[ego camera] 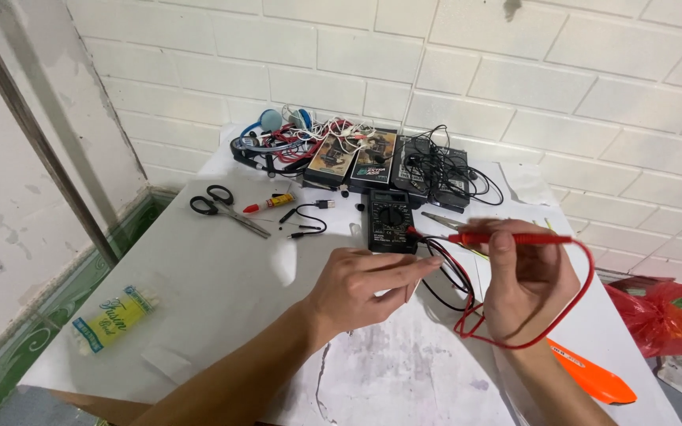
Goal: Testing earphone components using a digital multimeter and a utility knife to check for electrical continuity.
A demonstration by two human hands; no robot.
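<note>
The right hand (526, 284) is pinching the red probe (507, 238) between thumb and fingers, its red wire (582, 292) looping below. It looks light, stiff and thin, best held mid-stick. The left hand (361, 288), fingers half curled and holding nothing, is pointing toward the black meter (391, 221) just past its fingertips.

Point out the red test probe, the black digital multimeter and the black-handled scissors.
red test probe (507, 237), head view, mid-shaft.
black digital multimeter (391, 220), head view, dial.
black-handled scissors (226, 207), head view, near the pivot.
</note>
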